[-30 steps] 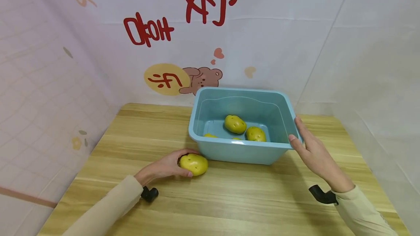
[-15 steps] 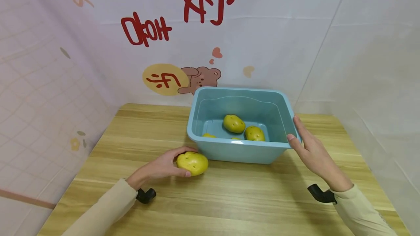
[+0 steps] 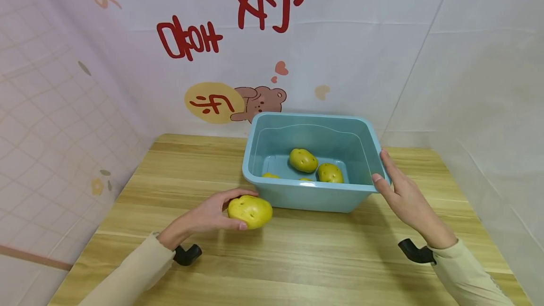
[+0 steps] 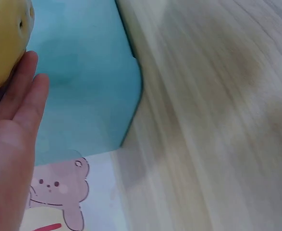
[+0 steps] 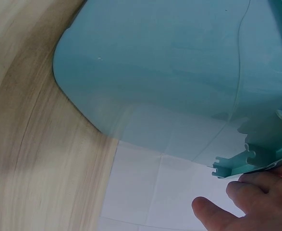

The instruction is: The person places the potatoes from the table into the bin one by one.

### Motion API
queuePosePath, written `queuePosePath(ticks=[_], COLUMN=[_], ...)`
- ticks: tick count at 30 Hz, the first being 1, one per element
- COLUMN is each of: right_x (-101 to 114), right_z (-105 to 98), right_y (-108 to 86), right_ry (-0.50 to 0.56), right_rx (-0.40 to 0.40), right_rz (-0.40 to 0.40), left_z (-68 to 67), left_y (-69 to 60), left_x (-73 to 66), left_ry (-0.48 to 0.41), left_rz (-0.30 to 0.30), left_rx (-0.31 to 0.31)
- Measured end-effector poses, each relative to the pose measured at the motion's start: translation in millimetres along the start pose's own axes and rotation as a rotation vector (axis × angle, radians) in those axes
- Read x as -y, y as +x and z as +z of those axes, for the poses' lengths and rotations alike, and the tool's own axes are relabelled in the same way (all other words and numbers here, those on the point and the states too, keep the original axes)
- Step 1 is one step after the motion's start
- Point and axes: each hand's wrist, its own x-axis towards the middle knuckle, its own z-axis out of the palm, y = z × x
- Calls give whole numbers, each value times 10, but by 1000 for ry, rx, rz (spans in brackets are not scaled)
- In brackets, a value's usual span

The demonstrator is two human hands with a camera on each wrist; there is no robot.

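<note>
In the head view my left hand (image 3: 212, 214) grips a yellow potato (image 3: 250, 212) between thumb and fingers, just left of the front of a light blue plastic bin (image 3: 310, 196). The potato appears slightly raised, with a shadow on the table under it. Two potatoes lie in full sight in the bin, one the potato near the middle (image 3: 303, 160), the other the potato by the front wall (image 3: 330, 173). Bits of more yellow ones peek over the front rim. My right hand (image 3: 403, 197) holds the bin's right rim, thumb on top, fingers along the outside below the edge.
The bin stands on a wood-grain table (image 3: 297, 259), close to a white printed backdrop (image 3: 357, 51) behind it. More sheeting hangs along the left and right sides. A black wrist mount (image 3: 187, 255) sticks out from the left cuff, and a similar mount (image 3: 416, 251) from the right.
The left hand has raised the potato slightly off the table and drawn back a little. The right hand and the bin have kept their places.
</note>
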Motion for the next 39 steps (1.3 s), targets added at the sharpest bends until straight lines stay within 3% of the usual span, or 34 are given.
queuePosePath(ticks=[6, 16, 25, 39], right_x=[5, 2, 7, 20], right_z=[-1, 4, 9, 14], right_y=[4, -1, 2, -3], right_ry=[-2, -1, 6, 16], right_rx=[4, -3, -5, -5], right_rz=[3, 4, -2, 11], left_z=[2, -26, -36, -77], left_y=[-14, -37, -2, 120], left_x=[-124, -353, -527, -843], left_ry=[-29, -63, -35, 47], left_rz=[16, 112, 187, 222], left_rx=[7, -32, -90, -213])
